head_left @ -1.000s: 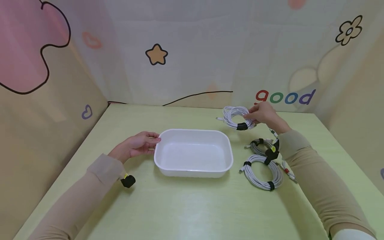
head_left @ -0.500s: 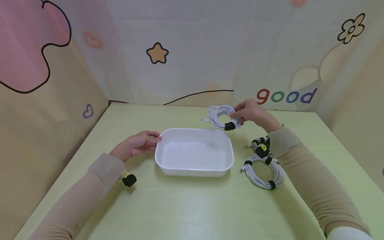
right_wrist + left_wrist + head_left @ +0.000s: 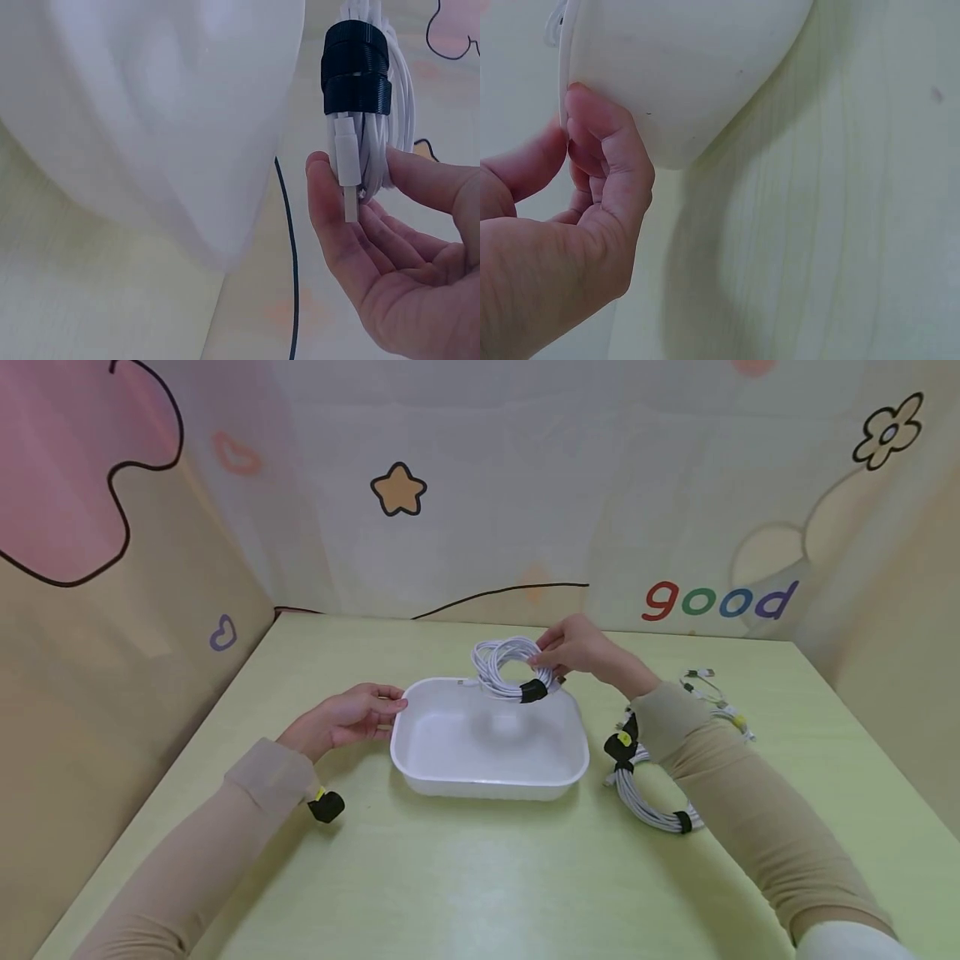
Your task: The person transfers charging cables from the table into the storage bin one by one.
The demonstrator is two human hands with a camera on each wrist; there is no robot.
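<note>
A coiled white cable (image 3: pixel 489 670) bound with a black strap hangs above the back right of a white plastic basin (image 3: pixel 480 789). My right hand (image 3: pixel 581 652) pinches the coil at its right side; in the right wrist view the black strap (image 3: pixel 357 67) and a white plug (image 3: pixel 348 157) show above and between the fingers. At the basin's left end, my left hand (image 3: pixel 348 718) grips the rim between thumb and fingers, as the left wrist view shows with the basin wall (image 3: pixel 675 75) beside the fingertips. The inside of the basin holds only the coil's shadow.
Right of the basin lies another coiled cable (image 3: pixel 648 810) with black straps, partly covered by the right sleeve. Farther right rests a white cable (image 3: pixel 731 714) with a yellow tag. A patterned cloth backdrop (image 3: pixel 480 493) stands behind the table (image 3: pixel 465 877).
My right hand has carried the coiled white cable leftward, from behind the other cables to above the basin. The left hand keeps its grip on the rim.
</note>
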